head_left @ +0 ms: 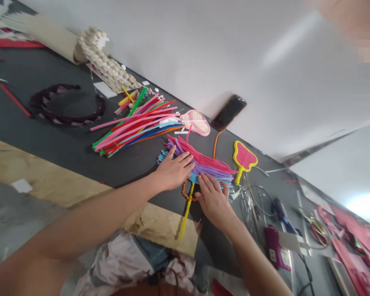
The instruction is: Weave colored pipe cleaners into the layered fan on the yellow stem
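Observation:
On the dark table lies a bundle of pink, purple and blue pipe cleaners (200,158), laid side by side in bands of colour. My left hand (176,169) rests flat on its left half with fingers spread. Over its right half, my right hand (214,201) lies with fingers stretched out, touching the purple and blue strands. From under the bundle a twisted yellow pipe cleaner (186,216) sticks out toward me, beside a curled orange one (184,191). Another orange pipe cleaner (215,144) extends at the far side.
Beyond my left hand lies a pile of multicoloured pipe cleaners (138,129). A black phone (228,112) leans against the wall. Nearby are a pink oval piece (195,122), a yellow-edged pink shape (245,157), a dark headband (68,105), a purple glue gun (276,246) and scissors (316,230).

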`<action>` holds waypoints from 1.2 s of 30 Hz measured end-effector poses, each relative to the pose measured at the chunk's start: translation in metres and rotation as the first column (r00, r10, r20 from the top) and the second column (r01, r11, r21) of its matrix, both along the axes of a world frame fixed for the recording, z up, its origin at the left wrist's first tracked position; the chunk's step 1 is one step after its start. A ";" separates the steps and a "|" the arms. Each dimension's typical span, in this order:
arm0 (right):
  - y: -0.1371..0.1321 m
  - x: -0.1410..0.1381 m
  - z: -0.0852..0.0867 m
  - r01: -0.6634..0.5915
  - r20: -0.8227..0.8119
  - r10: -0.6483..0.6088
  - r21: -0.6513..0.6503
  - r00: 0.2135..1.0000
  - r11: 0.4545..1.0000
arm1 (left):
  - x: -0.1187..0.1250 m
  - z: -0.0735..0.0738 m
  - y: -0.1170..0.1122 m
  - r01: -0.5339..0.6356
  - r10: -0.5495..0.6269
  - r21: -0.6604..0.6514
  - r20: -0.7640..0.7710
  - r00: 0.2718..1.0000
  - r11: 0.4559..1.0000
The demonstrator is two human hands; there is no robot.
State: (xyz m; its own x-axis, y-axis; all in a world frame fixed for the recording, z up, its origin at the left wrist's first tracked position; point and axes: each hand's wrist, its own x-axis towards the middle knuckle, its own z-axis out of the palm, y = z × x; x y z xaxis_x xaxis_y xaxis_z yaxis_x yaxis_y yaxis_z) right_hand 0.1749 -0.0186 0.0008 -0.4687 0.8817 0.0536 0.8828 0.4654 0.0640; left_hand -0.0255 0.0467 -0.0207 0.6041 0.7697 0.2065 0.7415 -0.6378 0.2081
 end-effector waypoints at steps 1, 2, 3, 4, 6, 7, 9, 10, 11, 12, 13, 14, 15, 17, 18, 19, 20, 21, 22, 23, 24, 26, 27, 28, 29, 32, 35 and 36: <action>0.000 -0.001 0.003 0.007 0.009 -0.007 0.004 1.000 1.000 | 0.000 0.000 0.000 -0.001 0.001 0.003 0.006 1.000 1.000; 0.001 -0.002 0.006 0.020 0.010 -0.020 0.019 1.000 1.000 | 0.001 0.000 0.000 -0.003 0.003 0.004 0.008 1.000 1.000; 0.004 -0.004 0.008 0.034 0.005 -0.034 0.041 0.999 0.999 | 0.001 0.000 -0.001 -0.009 0.009 0.001 0.007 1.000 1.000; 0.009 -0.005 0.009 0.044 -0.005 -0.043 0.065 0.999 0.997 | 0.002 -0.001 0.000 -0.015 0.015 -0.005 0.003 1.000 1.000; 0.022 -0.010 0.010 0.047 -0.028 -0.045 0.095 0.999 0.994 | 0.003 -0.002 0.000 -0.023 0.023 -0.019 -0.005 1.000 1.000; 0.029 -0.013 0.009 0.042 -0.041 -0.039 0.091 0.998 0.995 | 0.003 -0.003 0.000 -0.024 0.024 -0.024 -0.006 1.000 0.999; 0.044 -0.019 0.005 0.066 -0.064 -0.062 0.061 0.996 0.996 | 0.003 -0.004 0.000 -0.019 0.019 -0.025 -0.004 1.000 1.000; 0.050 -0.022 0.002 0.093 -0.068 -0.090 0.037 0.994 0.995 | 0.003 -0.005 0.000 -0.016 0.016 -0.023 0.000 1.000 1.000; 0.055 -0.024 0.000 0.128 -0.064 -0.128 0.007 0.990 0.992 | 0.004 -0.005 0.000 -0.018 0.018 -0.021 0.007 1.000 1.000; 0.059 -0.025 -0.003 0.165 -0.052 -0.166 -0.025 0.985 0.986 | 0.004 -0.006 0.000 -0.022 0.022 -0.021 0.015 1.000 1.000; 0.062 -0.026 -0.005 0.201 -0.031 -0.203 -0.057 0.979 0.978 | 0.004 -0.006 0.000 -0.029 0.029 -0.022 0.023 0.999 0.999; 0.063 -0.025 -0.008 0.232 -0.007 -0.233 -0.082 0.972 0.969 | 0.004 -0.006 0.000 -0.033 0.034 -0.022 0.030 0.999 0.999; 0.063 -0.024 -0.010 0.254 0.017 -0.254 -0.100 0.967 0.962 | 0.004 -0.007 0.000 -0.035 0.035 -0.021 0.033 0.999 0.999; 0.062 -0.021 -0.015 0.274 0.048 -0.271 -0.106 0.962 0.956 | 0.004 -0.007 0.000 -0.028 0.028 -0.017 0.029 0.999 0.999; 0.061 -0.019 -0.018 0.277 0.054 -0.272 -0.100 0.961 0.956 | 0.003 -0.007 0.000 -0.023 0.023 -0.013 0.025 0.999 1.000; 0.061 -0.017 -0.021 0.275 0.053 -0.271 -0.093 0.961 0.957 | 0.003 -0.007 0.000 -0.020 0.020 -0.008 0.023 1.000 1.000; 0.060 -0.016 -0.023 0.271 0.048 -0.268 -0.085 0.962 0.959 | 0.002 -0.006 0.000 -0.019 0.019 -0.001 0.021 1.000 1.000; 0.060 -0.015 -0.026 0.265 0.039 -0.262 -0.074 0.964 0.961 | 0.001 -0.006 0.000 -0.020 0.020 0.006 0.021 1.000 1.000; 0.059 -0.015 -0.028 0.256 0.029 -0.255 -0.061 0.966 0.965 | 0.000 -0.005 -0.001 -0.020 0.019 0.013 0.022 1.000 1.000; 0.059 -0.015 -0.030 0.249 0.018 -0.249 -0.047 0.968 0.967 | -0.001 -0.004 -0.002 -0.020 0.020 0.021 0.023 1.000 1.000; 0.059 -0.015 -0.032 0.245 0.008 -0.245 -0.033 0.970 0.969 | -0.001 -0.002 -0.003 -0.023 0.022 0.033 0.025 0.999 0.999; 0.059 -0.017 -0.033 0.245 -0.009 -0.246 -0.010 0.969 0.969 | -0.001 0.002 -0.007 -0.026 0.025 0.081 0.022 0.999 0.996; 0.059 -0.018 -0.033 0.249 -0.015 -0.249 -0.006 0.968 0.969 | 0.001 0.005 -0.008 -0.025 0.024 0.117 0.015 1.000 0.993; 0.059 -0.018 -0.033 0.254 -0.019 -0.254 -0.006 0.967 0.967 | 0.003 0.007 -0.009 -0.020 0.020 0.156 0.002 1.000 0.988; 0.059 -0.019 -0.032 0.257 -0.023 -0.257 -0.012 0.966 0.966 | 0.006 0.010 -0.009 -0.009 0.012 0.189 -0.016 1.000 0.982; 0.057 -0.019 -0.030 0.254 -0.032 -0.255 -0.042 0.966 0.966 | 0.016 0.015 -0.001 0.047 -0.028 0.219 -0.089 0.996 0.975; 0.056 -0.019 -0.029 0.234 -0.065 -0.236 -0.035 0.970 0.972 | 0.022 0.017 0.017 0.040 -0.017 0.148 -0.154 0.988 0.988; 0.056 -0.019 -0.029 0.235 -0.083 -0.236 -0.022 0.968 0.972 | 0.022 0.017 0.024 0.008 0.011 0.109 -0.175 0.984 0.994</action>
